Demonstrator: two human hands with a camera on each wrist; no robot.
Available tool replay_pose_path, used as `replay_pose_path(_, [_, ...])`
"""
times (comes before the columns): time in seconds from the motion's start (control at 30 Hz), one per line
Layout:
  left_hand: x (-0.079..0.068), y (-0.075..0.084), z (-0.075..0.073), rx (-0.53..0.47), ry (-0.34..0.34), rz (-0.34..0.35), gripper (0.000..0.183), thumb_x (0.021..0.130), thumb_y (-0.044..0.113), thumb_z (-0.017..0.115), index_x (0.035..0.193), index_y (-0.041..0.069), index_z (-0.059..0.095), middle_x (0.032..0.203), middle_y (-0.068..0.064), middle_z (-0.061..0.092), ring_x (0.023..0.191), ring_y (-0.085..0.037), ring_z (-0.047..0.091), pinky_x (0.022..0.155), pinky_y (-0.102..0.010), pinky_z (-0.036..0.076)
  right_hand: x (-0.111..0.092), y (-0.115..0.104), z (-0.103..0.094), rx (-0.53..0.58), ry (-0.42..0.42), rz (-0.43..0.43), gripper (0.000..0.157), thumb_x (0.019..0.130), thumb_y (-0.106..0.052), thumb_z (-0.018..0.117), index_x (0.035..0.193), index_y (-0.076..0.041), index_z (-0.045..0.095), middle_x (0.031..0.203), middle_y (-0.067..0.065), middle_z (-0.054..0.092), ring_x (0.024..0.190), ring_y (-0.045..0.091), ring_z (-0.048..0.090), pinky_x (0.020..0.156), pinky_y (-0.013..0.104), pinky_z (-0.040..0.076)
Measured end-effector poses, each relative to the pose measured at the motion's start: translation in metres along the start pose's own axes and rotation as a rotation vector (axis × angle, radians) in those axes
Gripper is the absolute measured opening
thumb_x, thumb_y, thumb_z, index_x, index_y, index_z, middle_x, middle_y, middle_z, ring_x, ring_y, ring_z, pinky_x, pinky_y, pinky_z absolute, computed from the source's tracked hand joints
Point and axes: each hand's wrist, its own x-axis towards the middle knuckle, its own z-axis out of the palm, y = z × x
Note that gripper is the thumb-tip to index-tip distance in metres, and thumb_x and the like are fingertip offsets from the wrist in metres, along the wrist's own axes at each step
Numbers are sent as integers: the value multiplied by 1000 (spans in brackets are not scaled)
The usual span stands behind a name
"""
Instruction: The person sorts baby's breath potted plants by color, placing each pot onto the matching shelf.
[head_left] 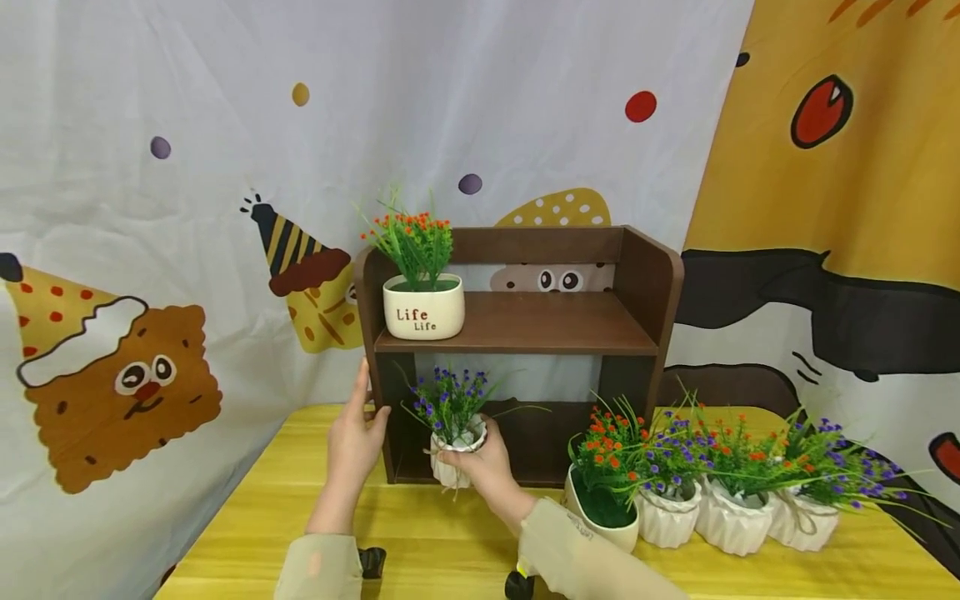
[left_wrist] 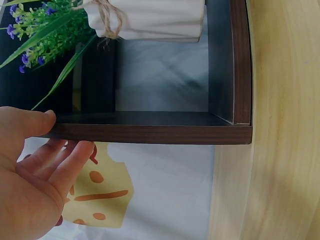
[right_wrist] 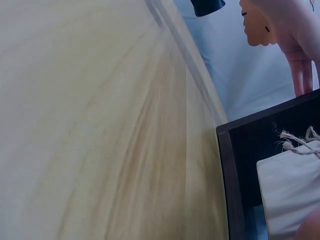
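My right hand (head_left: 491,467) is clamped on the white pot (head_left: 447,473) with purple flowers (head_left: 450,398), at the left of the shelf's (head_left: 555,323) lower bay; I cannot tell if its base touches down. My left hand (head_left: 352,446) pinches the shelf's left side between thumb and fingers. 1 "Life" pot (head_left: 424,310) stands above; 4 plants (head_left: 735,521) stand right.
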Motion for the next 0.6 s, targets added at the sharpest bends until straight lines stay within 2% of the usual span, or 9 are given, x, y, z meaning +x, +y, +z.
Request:
replay_pose_path(0.23, [-2, 0, -4, -8, -3, -15, 84, 79, 9, 65, 140, 38, 15, 108, -17, 58, 77, -28, 63, 64, -40, 50, 6, 5, 4, -31, -39, -11, 82, 55, -18, 83, 122, -4, 39, 114, 12, 50, 103, 27, 49, 86, 39, 41])
replay_pose_path(0.4, [-4, 0, -3, 1, -4, -8, 83, 79, 10, 65, 140, 37, 16, 108, -16, 59, 77, -27, 63, 63, -41, 49, 10, 8, 3, -49, -74, 21, 83, 57, -20, 83, 125, -5, 38, 118, 11, 48, 106, 27, 47, 86, 40, 41])
replay_pose_path(0.6, [-2, 1, -1, 5, 1, -7, 83, 80, 11, 65, 140, 38, 15, 107, -15, 59, 77, -27, 63, 62, -43, 49, 18, 6, 2, -11, -142, 59, 88, 60, -24, 81, 131, -7, 32, 126, 12, 42, 113, 29, 42, 86, 42, 41])
